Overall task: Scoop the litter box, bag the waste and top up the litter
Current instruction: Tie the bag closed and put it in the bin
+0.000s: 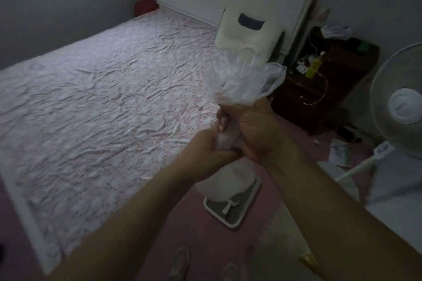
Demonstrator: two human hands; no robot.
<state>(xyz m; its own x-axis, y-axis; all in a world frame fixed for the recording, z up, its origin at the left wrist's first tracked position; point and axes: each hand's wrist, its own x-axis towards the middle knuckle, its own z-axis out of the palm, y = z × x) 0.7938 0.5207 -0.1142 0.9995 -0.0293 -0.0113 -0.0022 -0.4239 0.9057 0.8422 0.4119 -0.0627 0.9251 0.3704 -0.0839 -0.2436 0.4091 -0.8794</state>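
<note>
I hold a clear plastic bag (242, 80) upright in front of me. My right hand (258, 130) grips its twisted neck from the right, and my left hand (205, 148) grips the neck just below from the left. The open top of the bag flares out above my hands. Its filled bottom (228, 180) bulges below them, pale and rounded. Straight beneath the bag a grey tray with a white rim (230, 214) lies on the pink floor, and a small white scoop (229, 205) rests in it.
A mattress with a wrinkled patterned sheet (102, 98) fills the left. A dark wooden nightstand (319, 89) with a yellow bottle stands at the right, a white standing fan (402, 107) beside it. My feet (182, 262) stand on the pink floor mat.
</note>
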